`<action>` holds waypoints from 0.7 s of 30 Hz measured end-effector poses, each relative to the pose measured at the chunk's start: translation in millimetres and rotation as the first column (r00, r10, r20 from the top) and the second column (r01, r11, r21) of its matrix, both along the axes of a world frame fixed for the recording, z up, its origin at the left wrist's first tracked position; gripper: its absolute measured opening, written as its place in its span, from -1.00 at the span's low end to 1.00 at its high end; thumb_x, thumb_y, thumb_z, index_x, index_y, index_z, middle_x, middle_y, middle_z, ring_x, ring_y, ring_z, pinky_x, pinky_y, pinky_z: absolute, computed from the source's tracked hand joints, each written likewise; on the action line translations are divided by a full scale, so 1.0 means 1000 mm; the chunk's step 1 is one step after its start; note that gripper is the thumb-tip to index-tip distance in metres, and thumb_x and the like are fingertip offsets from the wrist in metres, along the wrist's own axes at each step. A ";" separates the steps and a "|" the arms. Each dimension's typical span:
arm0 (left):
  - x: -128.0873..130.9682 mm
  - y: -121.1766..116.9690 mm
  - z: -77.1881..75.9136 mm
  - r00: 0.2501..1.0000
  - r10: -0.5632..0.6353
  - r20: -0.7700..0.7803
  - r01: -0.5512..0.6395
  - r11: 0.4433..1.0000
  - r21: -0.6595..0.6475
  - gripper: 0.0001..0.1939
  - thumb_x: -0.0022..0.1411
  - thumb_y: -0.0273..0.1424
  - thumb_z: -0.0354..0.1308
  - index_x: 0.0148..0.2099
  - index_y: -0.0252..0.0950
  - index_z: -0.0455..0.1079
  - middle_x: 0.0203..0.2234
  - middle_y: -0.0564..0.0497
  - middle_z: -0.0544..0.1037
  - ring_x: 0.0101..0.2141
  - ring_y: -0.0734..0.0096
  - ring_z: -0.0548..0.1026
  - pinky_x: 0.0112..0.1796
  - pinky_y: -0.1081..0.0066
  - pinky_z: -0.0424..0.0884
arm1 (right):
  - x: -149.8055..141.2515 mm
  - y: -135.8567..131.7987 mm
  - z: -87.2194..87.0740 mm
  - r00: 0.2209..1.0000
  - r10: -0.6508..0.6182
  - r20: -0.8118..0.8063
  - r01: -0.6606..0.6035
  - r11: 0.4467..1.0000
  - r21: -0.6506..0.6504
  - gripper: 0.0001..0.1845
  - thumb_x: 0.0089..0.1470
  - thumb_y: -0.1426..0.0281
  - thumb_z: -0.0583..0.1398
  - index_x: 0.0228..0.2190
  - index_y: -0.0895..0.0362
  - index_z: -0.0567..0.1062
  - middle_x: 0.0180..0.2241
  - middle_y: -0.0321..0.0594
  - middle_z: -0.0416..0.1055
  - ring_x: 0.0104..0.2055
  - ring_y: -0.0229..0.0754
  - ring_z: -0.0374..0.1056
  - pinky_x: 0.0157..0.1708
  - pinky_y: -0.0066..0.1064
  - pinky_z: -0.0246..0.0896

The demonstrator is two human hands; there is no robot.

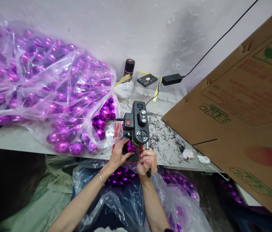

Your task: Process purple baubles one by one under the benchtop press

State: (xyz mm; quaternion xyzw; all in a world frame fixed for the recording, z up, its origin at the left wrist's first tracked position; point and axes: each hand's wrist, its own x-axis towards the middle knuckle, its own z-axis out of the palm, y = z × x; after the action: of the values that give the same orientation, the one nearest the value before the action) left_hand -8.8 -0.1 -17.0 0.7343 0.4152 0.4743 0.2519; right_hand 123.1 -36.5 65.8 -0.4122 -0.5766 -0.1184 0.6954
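Note:
A black bench machine (137, 108) with round vent grilles, silver knobs and a red switch stands at the table's front edge. Under its head sits a shiny purple ball (131, 146), with the fingers and thumb of my left hand (119, 154) closed around its left side. My right hand (147, 161) is wrapped round the black-gripped lever (148, 173) at the machine's right. The machine's head hides the top of the ball. Beneath my wrists, more purple balls (121, 176) lie in clear plastic on my lap.
A big clear bag (60, 80) of purple balls fills the left side, its mouth facing the machine. On the right leans a cardboard box (234, 106). Behind are a dark can (129, 68), a phone (147, 80) and a power adapter (172, 79). Black scraps litter the table (162, 154).

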 end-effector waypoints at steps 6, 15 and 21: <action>-0.001 -0.001 -0.001 1.000 0.021 -0.018 -0.021 1.000 -0.006 -0.42 0.34 -0.18 0.47 0.31 -0.19 0.45 0.15 -0.23 0.67 0.17 -0.10 0.66 0.16 -0.09 0.60 | 0.003 -0.007 0.006 0.999 0.031 0.033 -0.030 0.998 -0.054 -0.52 0.53 0.37 -0.03 -0.49 0.03 0.33 -0.52 -0.36 0.38 -0.53 -0.25 0.32 -0.41 -0.29 0.30; -0.011 -0.019 0.003 0.998 0.002 -0.062 0.009 0.986 0.168 -0.37 0.42 -0.33 0.37 0.44 -0.19 0.31 0.20 -0.28 0.62 0.20 -0.08 0.64 0.15 -0.09 0.63 | 0.002 -0.013 0.092 0.991 0.095 -0.097 -0.115 0.969 -0.220 -0.54 0.48 0.49 0.08 -0.52 0.04 0.32 -0.57 -0.38 0.30 -0.50 -0.26 0.33 -0.45 -0.32 0.14; -0.049 -0.092 -0.001 0.890 -0.240 -0.388 0.310 0.942 0.128 -0.27 0.41 -0.38 0.34 0.53 -0.10 0.26 0.26 -0.33 0.58 0.20 -0.09 0.63 0.13 -0.06 0.64 | 0.002 -0.012 0.082 0.995 0.098 -0.036 -0.102 0.978 -0.179 -0.52 0.50 0.47 0.06 -0.53 0.02 0.30 -0.59 -0.38 0.25 -0.51 -0.24 0.34 -0.50 -0.30 0.09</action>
State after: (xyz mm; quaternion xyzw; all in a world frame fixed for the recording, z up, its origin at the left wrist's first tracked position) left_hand -57.6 -92.3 -18.1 0.8816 0.3000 0.3251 0.1648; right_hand 124.8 -48.4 148.2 -0.4457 -0.5955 -0.0249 0.6679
